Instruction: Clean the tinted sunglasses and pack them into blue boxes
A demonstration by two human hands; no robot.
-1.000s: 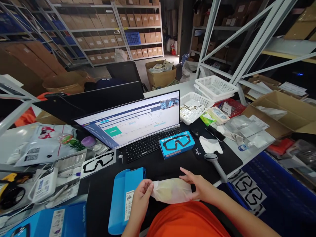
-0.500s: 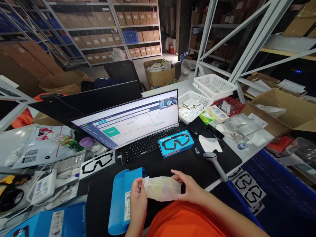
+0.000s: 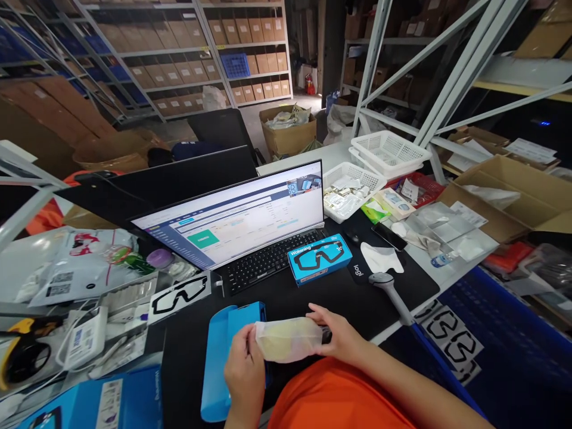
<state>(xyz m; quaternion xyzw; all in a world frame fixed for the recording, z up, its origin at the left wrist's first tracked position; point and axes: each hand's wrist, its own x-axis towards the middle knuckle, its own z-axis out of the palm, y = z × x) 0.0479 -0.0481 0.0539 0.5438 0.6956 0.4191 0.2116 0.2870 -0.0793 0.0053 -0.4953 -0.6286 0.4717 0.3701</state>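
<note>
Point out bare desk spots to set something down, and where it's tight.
Bare: the black mat between the Wakening box, the held pouch and the scanner; a smaller patch right of the scanner, up to the mat's edge. Tight: the left side, around the printed bag; the right rear, around the white baskets.

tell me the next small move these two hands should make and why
Perhaps ease the pale pouch left toward the blue box: the left hand pinches one end, the right hand holds the other, and the box lies close by, partly hidden by the left hand, with what looks like an opened flap. That's only a judgement; the pouch's contents are unclear.
</note>
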